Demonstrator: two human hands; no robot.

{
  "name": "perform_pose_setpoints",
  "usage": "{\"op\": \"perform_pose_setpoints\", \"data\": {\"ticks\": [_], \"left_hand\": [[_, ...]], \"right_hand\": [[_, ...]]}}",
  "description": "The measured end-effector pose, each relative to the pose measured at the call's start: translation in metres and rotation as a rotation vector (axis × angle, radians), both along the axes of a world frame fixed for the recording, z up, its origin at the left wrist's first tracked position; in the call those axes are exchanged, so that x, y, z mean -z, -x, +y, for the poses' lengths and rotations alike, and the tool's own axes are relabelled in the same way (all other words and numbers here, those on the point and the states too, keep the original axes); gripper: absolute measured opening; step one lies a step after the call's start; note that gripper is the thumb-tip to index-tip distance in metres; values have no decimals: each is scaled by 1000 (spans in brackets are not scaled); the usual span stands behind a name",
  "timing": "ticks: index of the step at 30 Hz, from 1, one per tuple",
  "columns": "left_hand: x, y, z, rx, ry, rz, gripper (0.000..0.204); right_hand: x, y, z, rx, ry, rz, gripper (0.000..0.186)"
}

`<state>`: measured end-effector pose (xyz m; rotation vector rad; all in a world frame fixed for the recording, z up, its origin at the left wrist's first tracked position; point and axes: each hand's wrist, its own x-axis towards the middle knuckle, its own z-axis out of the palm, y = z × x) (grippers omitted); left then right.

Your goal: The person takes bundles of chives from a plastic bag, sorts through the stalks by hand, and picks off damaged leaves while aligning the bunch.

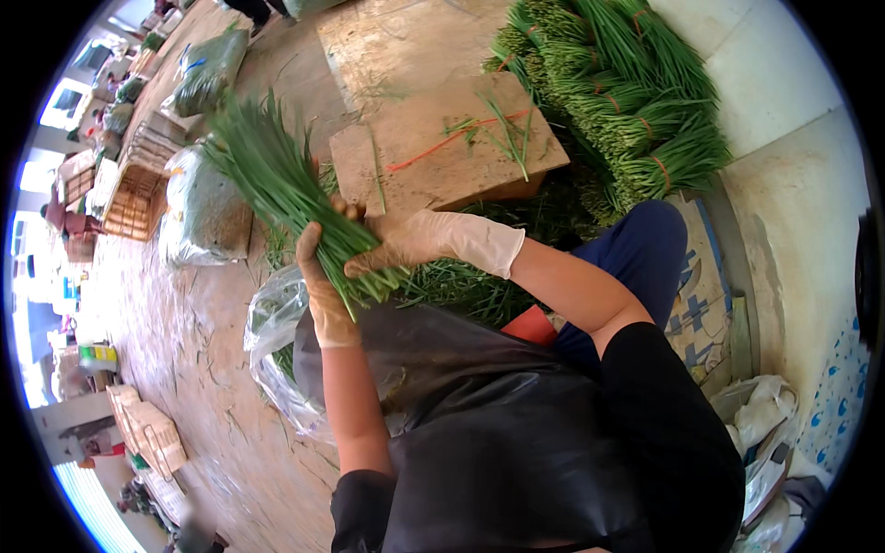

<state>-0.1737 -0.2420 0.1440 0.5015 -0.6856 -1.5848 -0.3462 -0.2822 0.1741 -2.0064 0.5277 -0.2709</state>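
A bunch of long green chive stalks is held up in front of me, tips fanning to the upper left. My left hand, in a beige glove, grips the cut ends from below. My right hand, also gloved, wraps the bunch near its base from the right. Just beyond the hands lies a wooden board with a red rubber band and a few loose stalks on it. A black plastic apron covers my lap.
Tied green bundles are stacked at the upper right beside a pale wall. Loose stalks lie under the board. Clear plastic bags of greens and wicker crates stand to the left on the bare floor. A clear bag hangs by my left knee.
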Motion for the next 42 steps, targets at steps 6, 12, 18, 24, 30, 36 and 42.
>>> {"op": "perform_pose_setpoints", "data": {"ticks": [6,12,18,24,30,36,42], "left_hand": [[-25,6,25,-147,136,209,78],[-8,7,8,33,189,448,78],[-5,1,37,-132,72,472,52],[5,22,59,-168,-200,450,44],[3,32,62,-37,-197,428,39],[-12,10,80,-173,-42,294,76],[-24,23,78,27,70,283,87]], "right_hand": [[116,96,-52,982,213,519,43],[177,180,-81,1279,-52,870,38],[129,151,-61,1408,-149,393,34],[159,146,-59,1201,42,897,30],[243,239,-87,1513,-73,550,62],[34,104,10,1193,-131,-660,31],[-18,30,78,296,-9,-254,24]]}}
